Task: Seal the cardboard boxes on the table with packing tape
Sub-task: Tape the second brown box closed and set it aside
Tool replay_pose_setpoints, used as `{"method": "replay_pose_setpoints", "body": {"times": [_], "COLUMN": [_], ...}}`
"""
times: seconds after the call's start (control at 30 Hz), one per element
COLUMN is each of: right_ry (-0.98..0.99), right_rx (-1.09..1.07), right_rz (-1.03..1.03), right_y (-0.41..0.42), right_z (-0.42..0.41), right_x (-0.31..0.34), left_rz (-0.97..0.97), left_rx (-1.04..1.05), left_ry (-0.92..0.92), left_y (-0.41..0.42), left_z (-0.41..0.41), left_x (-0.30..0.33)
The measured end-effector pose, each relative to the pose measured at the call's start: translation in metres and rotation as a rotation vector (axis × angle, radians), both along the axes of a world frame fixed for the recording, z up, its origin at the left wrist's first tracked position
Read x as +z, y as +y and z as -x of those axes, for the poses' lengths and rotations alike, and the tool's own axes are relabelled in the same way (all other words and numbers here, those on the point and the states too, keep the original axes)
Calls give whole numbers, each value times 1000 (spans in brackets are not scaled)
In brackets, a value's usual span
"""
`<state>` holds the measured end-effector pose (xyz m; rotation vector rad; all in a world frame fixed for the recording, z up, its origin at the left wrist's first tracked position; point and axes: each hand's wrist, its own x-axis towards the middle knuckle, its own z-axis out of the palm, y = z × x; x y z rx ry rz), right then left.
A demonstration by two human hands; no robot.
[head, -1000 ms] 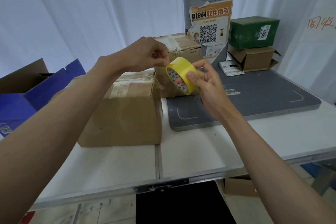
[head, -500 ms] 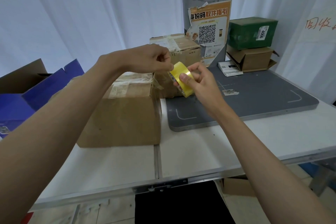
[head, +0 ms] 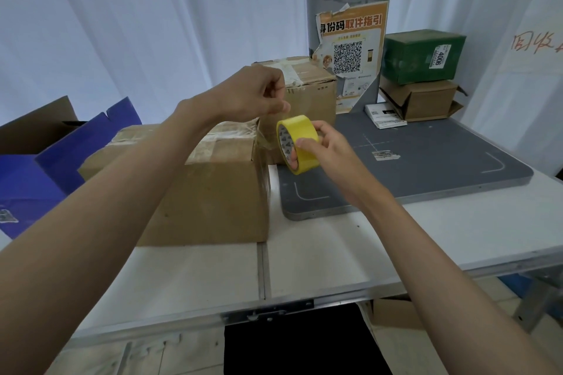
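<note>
1. Presently, the right hand (head: 327,149) grips a yellow tape roll (head: 297,144), thumb curled over the outer face and fingers reaching through the core; the roll is held in the air above the near left corner of a dark grey pad (head: 426,167).
2. The left hand (head: 256,94) is raised just above and to the left of the roll, its fingers curled with thumb and fingertips pressed together in a pinch. A short, faint strip of clear film appears to run from the pinch down to the roll; whether the tape end is truly caught there cannot be told with certainty.
3. A large cardboard box (head: 210,186) rests on the white desk (head: 320,259), left of the roll, beneath the left forearm. Its top flaps carry crinkled clear tape.
4. A second cardboard box (head: 307,91) stands behind the roll, near a grey post bearing an orange poster (head: 350,39) with a QR code.
5. At far right, a green box (head: 423,55) sits on top of a small open brown box (head: 423,100), both at the back edge of the pad. A small white packet (head: 385,116) lies just beside them.
6. A blue carton (head: 45,167) with open flaps stands at the left edge of the view.
</note>
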<state>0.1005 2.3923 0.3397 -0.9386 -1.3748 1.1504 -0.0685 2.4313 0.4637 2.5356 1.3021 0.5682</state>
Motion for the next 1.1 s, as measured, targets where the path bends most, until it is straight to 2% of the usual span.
{"method": "replay_pose_setpoints", "body": {"times": [0.17, 0.3, 0.43, 0.6, 0.83, 0.9, 0.97, 1.03, 1.1], "right_ry": [-27, 48, -136, -139, -396, -320, -118, 84, 146], "right_rx": [-85, -118, -177, -202, -379, -427, -417, -347, -283], "right_rz": [93, 38, -69, -42, -59, -14, 107, 242, 326], "right_y": [2, -2, -4, -3, 11, 17, 24, 28, 32], "right_z": [0, 1, 1, 5, 12, 17, 22, 26, 32], "right_x": [-8, -5, 7, 16, 20, 20, 19, 18, 14], "left_rz": [13, 5, 5, -48, -97, -106, -104, -103, -86], "left_rx": [-63, -62, -66, -94, -121, -45, 60, 173, 280], "left_ry": [-40, -64, -91, -119, -10, -94, -145, -86, 30], "left_y": [-5, -2, -3, -8, -21, -18, -14, -11, -9], "left_z": [-3, 1, 4, -3, -6, 0, 11, 25, 36], "left_x": [-1, -6, -9, -4, -16, -22, -26, -33, -41]}}
